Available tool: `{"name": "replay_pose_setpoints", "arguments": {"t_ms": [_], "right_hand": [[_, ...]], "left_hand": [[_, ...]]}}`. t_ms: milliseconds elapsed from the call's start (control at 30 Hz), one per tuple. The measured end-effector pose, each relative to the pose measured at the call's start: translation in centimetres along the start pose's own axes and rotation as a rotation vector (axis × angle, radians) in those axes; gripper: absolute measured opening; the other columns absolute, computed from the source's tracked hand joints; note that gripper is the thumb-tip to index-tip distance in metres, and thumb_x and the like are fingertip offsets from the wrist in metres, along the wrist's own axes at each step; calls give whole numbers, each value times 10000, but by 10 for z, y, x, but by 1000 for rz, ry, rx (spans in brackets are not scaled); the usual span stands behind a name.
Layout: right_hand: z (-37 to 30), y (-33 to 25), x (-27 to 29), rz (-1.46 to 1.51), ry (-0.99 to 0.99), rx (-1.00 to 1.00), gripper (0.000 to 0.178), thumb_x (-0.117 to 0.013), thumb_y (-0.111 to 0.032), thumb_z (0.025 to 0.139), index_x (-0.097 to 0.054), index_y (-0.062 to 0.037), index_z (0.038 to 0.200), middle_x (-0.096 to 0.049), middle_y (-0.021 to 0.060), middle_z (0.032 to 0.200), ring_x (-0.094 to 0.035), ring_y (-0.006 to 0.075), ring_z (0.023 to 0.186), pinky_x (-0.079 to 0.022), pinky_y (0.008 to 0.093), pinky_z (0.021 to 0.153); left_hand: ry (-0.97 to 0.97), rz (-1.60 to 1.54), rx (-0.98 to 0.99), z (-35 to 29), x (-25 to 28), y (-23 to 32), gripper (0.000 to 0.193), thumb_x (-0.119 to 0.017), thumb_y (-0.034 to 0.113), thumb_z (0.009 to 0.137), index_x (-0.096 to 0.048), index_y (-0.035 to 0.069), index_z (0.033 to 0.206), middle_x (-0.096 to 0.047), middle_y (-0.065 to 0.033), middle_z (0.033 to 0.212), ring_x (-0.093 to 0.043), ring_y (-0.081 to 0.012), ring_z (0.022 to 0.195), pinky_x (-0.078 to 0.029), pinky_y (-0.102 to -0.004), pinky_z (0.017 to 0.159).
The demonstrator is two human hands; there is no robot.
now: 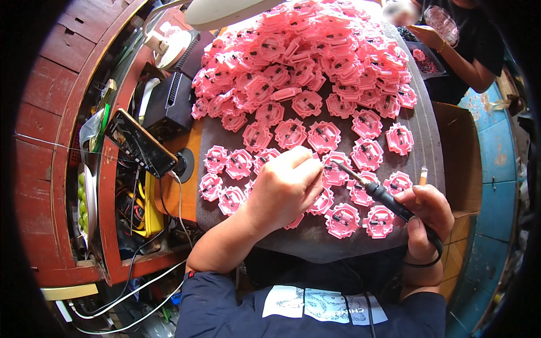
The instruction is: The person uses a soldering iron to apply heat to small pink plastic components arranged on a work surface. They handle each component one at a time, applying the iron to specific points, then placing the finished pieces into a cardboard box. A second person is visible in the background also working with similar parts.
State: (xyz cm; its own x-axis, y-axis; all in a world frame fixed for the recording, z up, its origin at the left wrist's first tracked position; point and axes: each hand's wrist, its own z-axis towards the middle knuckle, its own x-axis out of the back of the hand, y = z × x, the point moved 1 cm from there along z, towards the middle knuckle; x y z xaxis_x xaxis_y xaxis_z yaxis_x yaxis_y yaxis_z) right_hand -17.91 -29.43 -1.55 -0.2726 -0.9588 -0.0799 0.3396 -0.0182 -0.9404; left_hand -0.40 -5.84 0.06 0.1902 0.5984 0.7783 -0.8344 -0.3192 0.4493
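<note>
In my right hand [427, 217] is a soldering iron [390, 201] with a black handle, its metal tip pointing up and left over the pink parts. A lit-looking cigarette [423, 176] stands up between fingers of the same hand. My left hand [286, 183] is closed in a pinch just left of the iron's tip; what its fingers hold is hidden. Around both hands lie pink plastic housings [342, 220] with small black and metal pieces inside, spread in loose rows on a dark grey work mat [315, 248]. My left hand covers some of them.
A large heap of pink housings [304, 50] fills the far side. At left are a phone [140, 143] on a stand, a black box [168, 104], cables and a yellow container [151, 205]. A lamp [225, 12] hangs above. Another person [470, 50] works at far right by a cardboard box [457, 158].
</note>
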Motion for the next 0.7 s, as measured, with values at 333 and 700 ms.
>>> {"name": "replay_pose_setpoints", "arguments": {"t_ms": [333,700], "right_hand": [[-4,2,0,1,40,-28,456,-664,-84,920,-589,39,1353,-649,183,1185,-717,223,993,-634,303,741],[-5,4,2,-8,14,-12,451,-648,-68,925,-579,47,1356,-644,192,1212,-712,225,1021,-634,312,754]], "left_hand": [[4,-7,7,0,-1,-2,181,-796,-21,815,-703,-3,969,-688,-141,905,-703,-315,830,-591,-393,740],[-12,-2,21,1,-3,-1,171,-789,-26,815,-699,-6,960,-684,-147,921,-702,-322,830,-592,-393,743]]}}
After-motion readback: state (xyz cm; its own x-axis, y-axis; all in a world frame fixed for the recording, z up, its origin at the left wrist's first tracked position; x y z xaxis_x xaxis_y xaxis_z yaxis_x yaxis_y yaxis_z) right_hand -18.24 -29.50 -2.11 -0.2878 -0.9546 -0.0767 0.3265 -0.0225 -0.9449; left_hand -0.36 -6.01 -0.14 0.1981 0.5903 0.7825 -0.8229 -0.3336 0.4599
